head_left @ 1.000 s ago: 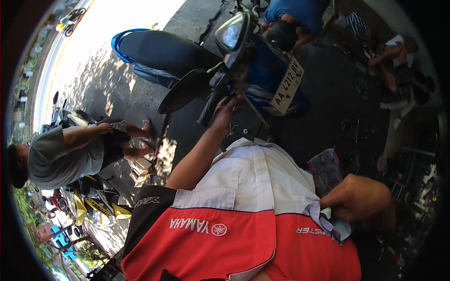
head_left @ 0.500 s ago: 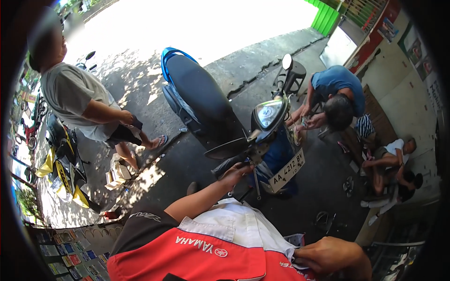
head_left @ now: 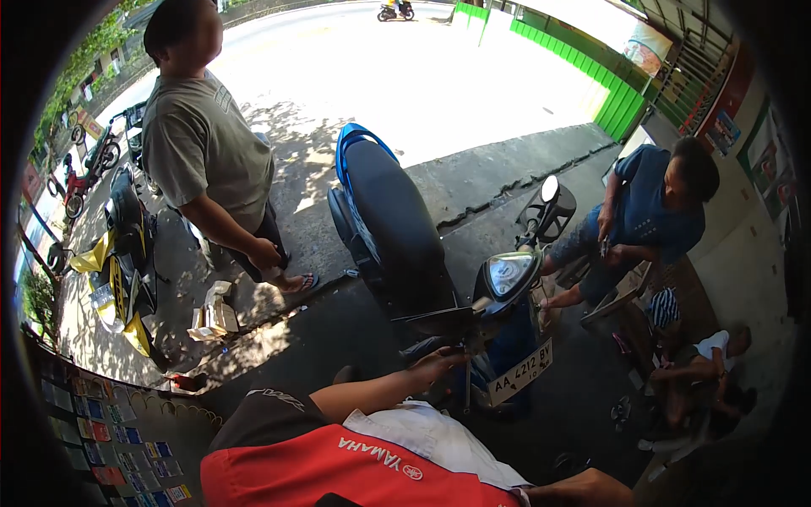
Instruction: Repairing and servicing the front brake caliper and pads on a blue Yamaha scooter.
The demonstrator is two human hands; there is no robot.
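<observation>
A blue and black scooter [head_left: 393, 211] stands in front of me, its long dark seat pointing away and its handlebar turned toward me. My left hand [head_left: 435, 365] is closed around the handlebar grip on the near side, below the dark mirror [head_left: 435, 321]. The lit instrument panel [head_left: 511, 273] and a white number plate [head_left: 519, 374] are just right of that hand. At the lower edge, my right hand [head_left: 583, 488] is bent in against the hem of my red and white shirt [head_left: 363, 465]. Its fingers are hidden there.
A person in a grey shirt [head_left: 203, 144] stands left of the scooter, near a flattened cardboard box [head_left: 215, 317] and a yellow-black motorbike [head_left: 122, 270]. Right of it, a person in blue [head_left: 659, 203] holds something small. Others sit by a bench along the wall.
My view has tilted up, showing more road and green fence. The person in blue has straightened from bending over the scooter's front. My right hand has slipped lower in view.
</observation>
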